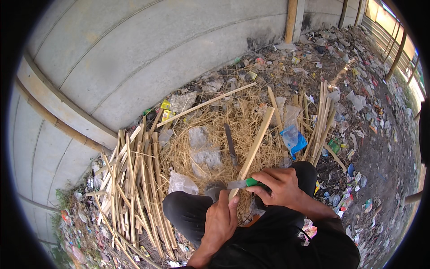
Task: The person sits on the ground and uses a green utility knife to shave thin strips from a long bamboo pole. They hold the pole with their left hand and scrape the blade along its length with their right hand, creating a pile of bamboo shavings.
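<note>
My right hand (281, 187) is closed round the green handle of a knife (237, 184), whose blade lies across a split bamboo strip (256, 145). Near its lower end the strip is gripped by my left hand (219, 220), just below the blade. From there the strip slants up and away to the right, above a bed of pale shavings (179, 148). A long dark tool (230, 145), perhaps a machete, lies on the shavings beside the strip. To its left sits a grey block (204, 152).
A big heap of bamboo strips (139, 188) lies to my left, and a smaller bundle (321, 123) to the right near a blue plastic wrapper (293, 140). One strip (208, 104) rests across the far shavings. Litter (358, 130) covers the ground by a concrete wall (179, 36).
</note>
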Demonstrator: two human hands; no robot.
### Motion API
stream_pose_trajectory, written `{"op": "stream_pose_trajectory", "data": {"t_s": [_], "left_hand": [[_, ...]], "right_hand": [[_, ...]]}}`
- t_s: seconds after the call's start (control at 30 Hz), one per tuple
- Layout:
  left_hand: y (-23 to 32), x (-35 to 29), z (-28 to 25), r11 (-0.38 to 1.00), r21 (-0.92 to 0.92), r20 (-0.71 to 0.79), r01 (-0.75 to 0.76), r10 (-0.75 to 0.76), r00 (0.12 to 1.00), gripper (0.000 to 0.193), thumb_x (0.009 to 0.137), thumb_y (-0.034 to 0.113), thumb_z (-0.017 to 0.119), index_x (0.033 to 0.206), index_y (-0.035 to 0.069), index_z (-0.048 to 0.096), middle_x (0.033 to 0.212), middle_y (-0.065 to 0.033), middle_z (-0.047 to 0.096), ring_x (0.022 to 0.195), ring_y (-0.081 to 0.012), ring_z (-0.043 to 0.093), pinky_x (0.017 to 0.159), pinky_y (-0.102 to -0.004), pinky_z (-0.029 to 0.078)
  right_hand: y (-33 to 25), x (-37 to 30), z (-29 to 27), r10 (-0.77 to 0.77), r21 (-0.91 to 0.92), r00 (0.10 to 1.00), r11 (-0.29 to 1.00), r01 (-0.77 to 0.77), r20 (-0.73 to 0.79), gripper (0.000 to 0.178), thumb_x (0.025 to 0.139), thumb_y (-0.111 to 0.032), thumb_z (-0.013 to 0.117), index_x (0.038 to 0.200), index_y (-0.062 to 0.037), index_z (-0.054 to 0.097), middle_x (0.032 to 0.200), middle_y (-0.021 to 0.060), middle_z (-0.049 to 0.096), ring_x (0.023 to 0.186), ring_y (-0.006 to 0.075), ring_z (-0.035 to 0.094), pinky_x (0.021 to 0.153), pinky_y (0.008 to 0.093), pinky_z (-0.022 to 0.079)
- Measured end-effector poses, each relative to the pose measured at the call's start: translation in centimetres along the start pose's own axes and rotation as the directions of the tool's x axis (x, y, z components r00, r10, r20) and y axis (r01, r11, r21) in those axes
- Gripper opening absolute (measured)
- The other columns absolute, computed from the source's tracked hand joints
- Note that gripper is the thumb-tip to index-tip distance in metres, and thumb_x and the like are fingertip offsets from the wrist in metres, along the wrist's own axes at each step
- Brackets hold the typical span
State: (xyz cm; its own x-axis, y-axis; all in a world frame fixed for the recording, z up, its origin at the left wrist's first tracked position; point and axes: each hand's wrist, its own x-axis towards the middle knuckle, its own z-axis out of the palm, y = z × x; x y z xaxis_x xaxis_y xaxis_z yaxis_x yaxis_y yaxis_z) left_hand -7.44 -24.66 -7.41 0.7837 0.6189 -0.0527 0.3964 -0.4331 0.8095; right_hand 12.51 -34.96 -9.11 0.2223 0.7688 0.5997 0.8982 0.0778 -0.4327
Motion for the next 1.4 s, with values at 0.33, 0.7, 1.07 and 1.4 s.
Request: {"op": "stream_pose_trajectory", "data": {"t_s": [0.33,0.7,1.07,1.4], "left_hand": [[0.5,0.2,-0.4,1.0,-0.002,0.003,-0.02,0.02,1.0,0.029,0.115,0.027,0.048,0.108,-0.001,0.051,0.074,-0.0306,0.064,0.07,-0.0558,0.064,0.059,-0.0617,0.048],[-0.1,0.6,-0.9,1.0,0.002,-0.004,-0.004,0.004,1.0,0.031,0.115,0.03,0.049,0.109,-0.001,0.051,0.072,-0.0285,0.064,0.069,-0.0538,0.065,0.058,-0.0596,0.048],[-0.4,0.8,-0.8,0.998,0.046,-0.023,-0.04,0.041,0.999,0.032,0.115,0.031,0.047,0.108,0.0,0.051,0.076,-0.0294,0.066,0.071,-0.0544,0.065,0.061,-0.0603,0.049],[-3.3,-2.1,-0.5,0.995,0.02,0.052,0.096,-0.097,0.994,0.039,0.117,0.033,0.043,0.104,-0.002,0.052,0.07,-0.0214,0.067,0.07,-0.0446,0.071,0.065,-0.0512,0.054]], "right_hand": [[0.6,0.5,-0.1,-0.053,-0.072,0.995,0.996,0.046,-0.09,0.035,0.088,-0.037,0.086,0.111,-0.0122,0.077,0.071,-0.0012,0.063,0.053,0.0165,0.062,0.049,0.0322,0.047],[0.5,1.8,-0.5,-0.065,-0.106,0.994,0.993,0.056,-0.084,0.034,0.08,-0.032,0.093,0.1,-0.0111,0.074,0.073,0.0014,0.068,0.057,0.0213,0.066,0.052,0.0328,0.05],[0.5,2.1,-0.7,-0.073,-0.148,0.994,0.987,0.061,-0.077,0.029,0.086,-0.033,0.089,0.1,-0.0115,0.075,0.075,0.0021,0.069,0.058,0.0204,0.066,0.052,0.0331,0.051],[7.4,1.8,-6.1,0.385,-0.035,0.824,0.898,-0.438,-0.414,0.027,0.105,-0.027,0.072,0.108,-0.0005,0.071,0.075,0.0079,0.067,0.058,0.0147,0.058,0.055,0.031,0.043]]}}
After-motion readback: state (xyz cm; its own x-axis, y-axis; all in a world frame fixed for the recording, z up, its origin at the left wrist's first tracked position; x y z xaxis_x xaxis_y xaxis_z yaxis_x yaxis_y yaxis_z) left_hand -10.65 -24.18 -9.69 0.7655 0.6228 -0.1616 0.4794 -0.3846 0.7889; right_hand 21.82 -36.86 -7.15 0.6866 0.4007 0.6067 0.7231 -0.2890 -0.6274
